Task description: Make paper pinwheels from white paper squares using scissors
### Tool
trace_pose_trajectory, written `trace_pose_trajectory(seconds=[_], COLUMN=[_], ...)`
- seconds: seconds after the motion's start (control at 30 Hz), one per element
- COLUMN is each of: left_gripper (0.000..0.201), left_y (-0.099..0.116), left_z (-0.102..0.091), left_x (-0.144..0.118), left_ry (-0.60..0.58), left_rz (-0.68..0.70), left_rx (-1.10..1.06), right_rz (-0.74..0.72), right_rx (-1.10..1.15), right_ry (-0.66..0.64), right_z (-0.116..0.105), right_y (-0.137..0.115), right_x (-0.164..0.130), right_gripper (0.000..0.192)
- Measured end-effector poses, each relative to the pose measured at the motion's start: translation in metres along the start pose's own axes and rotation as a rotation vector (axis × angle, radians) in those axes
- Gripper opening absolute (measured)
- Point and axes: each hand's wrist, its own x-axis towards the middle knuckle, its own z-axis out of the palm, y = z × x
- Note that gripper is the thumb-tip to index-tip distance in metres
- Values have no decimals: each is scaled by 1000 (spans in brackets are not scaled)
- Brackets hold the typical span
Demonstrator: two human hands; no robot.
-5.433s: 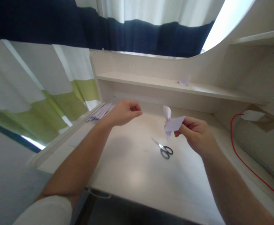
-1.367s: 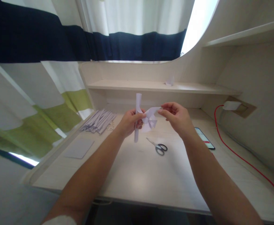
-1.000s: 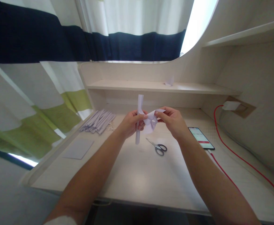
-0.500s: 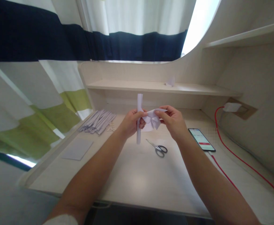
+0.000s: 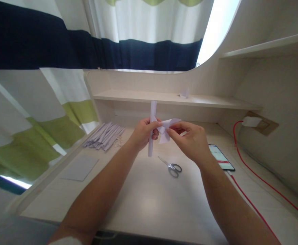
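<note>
Above the desk, my left hand (image 5: 145,132) is closed round an upright white paper strip (image 5: 153,110), narrow like a rolled or folded stick. A folded white paper piece (image 5: 165,135) with pointed flaps sticks out to the right of the strip, partly hidden by my fingers. My right hand (image 5: 191,139) pinches this folded piece between thumb and fingers. Whether the strip and the folded piece are joined, I cannot tell. Below the hands, scissors (image 5: 173,169) with dark handles lie on the desk, touched by neither hand.
At the left lie a pile of paper strips (image 5: 105,134) and a flat paper stack (image 5: 81,167). A phone (image 5: 221,158) with a red cable (image 5: 250,168) rests at the right, near a white charger (image 5: 252,121). A crumpled paper piece (image 5: 184,93) stands on the back shelf (image 5: 138,95).
My right hand has shifted its pinch down and left along the folded paper, turning so its back shows more. My left hand keeps its hold on the strip. The view has tilted slightly up.
</note>
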Motion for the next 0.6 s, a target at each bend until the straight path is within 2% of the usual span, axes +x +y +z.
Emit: trace_pose_trajectory(seconds=[0.13,0.27,0.47,0.6], left_gripper=[23,30,44,35], left_y=[2,9,27,39], left_z=[8,11,15,10], left_x=[-3,-6,-13,-22], left_ry=[37,46,9,-4], left_rz=[27,68,141,206], left_rx=[88,122,164,295], right_rz=[44,125,319,414], right_rx=[26,155,599,806], right_ry=[-32,-47,-157,-174], right_z=[0,-2,0,1], right_y=[4,13,28,31], right_x=[3,8,15,18], right_gripper=[11,16,24,25])
